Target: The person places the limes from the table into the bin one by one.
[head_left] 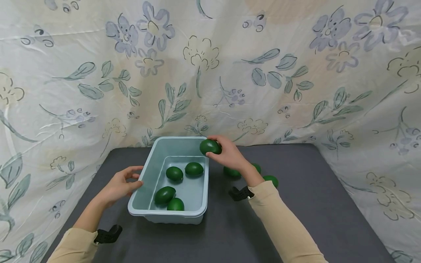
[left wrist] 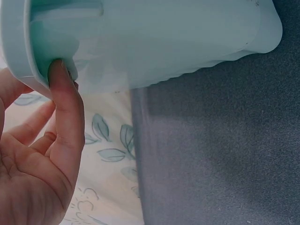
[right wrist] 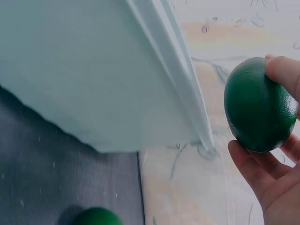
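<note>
The right hand (head_left: 230, 155) grasps a green fruit (head_left: 210, 147), lime-like in shape, pinched between the thumb and the fingertips (right wrist: 283, 72), and holds it just above the far right corner of a pale blue tub (head_left: 205, 190). The fruit looks smooth, with a fine pebbled skin and a slight sheen, firm and egg-shaped; it is probably light and stiff enough to take a plain squeeze without harm, though the rounded, glossy surface could roll or slip out of a shallow pinch. The surest hold seems to be across its widest middle, thumb on one side and fingers opposite, much as the hand has it now. Below and toward the person from that hand, four more of the same fruits lie loose on the tub's floor, and a few others sit on the dark worktop (head_left: 312, 197) just under and beside the right wrist. The left hand (head_left: 120, 184) is relaxed and holds nothing, with its thumb (left wrist: 63, 93) pressed against the underside of the tub's near left rim. The tub appears thin-walled, light plastic, likely to slide on the worktop unless steadied.
</note>
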A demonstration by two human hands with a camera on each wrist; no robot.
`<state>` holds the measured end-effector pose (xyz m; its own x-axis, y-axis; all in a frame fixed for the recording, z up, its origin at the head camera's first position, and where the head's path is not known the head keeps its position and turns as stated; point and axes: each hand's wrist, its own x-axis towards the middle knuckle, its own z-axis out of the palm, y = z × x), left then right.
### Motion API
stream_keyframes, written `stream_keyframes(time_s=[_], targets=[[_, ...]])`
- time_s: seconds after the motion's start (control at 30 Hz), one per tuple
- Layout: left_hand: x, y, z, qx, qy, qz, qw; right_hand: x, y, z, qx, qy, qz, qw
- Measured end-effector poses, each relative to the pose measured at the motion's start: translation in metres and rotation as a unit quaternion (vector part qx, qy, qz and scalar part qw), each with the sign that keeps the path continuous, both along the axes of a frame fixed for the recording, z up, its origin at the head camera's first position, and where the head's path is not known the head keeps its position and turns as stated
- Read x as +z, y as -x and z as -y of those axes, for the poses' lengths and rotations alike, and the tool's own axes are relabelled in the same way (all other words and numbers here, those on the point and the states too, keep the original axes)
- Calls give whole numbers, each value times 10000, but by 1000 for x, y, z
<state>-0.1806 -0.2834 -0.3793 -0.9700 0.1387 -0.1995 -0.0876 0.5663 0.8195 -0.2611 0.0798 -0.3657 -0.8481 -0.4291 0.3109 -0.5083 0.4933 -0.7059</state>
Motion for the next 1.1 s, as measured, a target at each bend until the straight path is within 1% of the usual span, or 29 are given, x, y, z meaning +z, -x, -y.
stream_keyframes(time_s=[0.47,0.73,0.93,1.1], targets=[[0,1,1,7,86,1,10000,14,-7,40,453,-39,-98,9989],[0,2,1,-35,89,0,10000,15,-14,59,791,-85,-56,9968],[0,2,2,-63,73,-16,10000,14,-17,73,909,-278,6,9955],[0,1,2,-63,70,-7,10000,14,-21,82,1009,-380,-52,9942]])
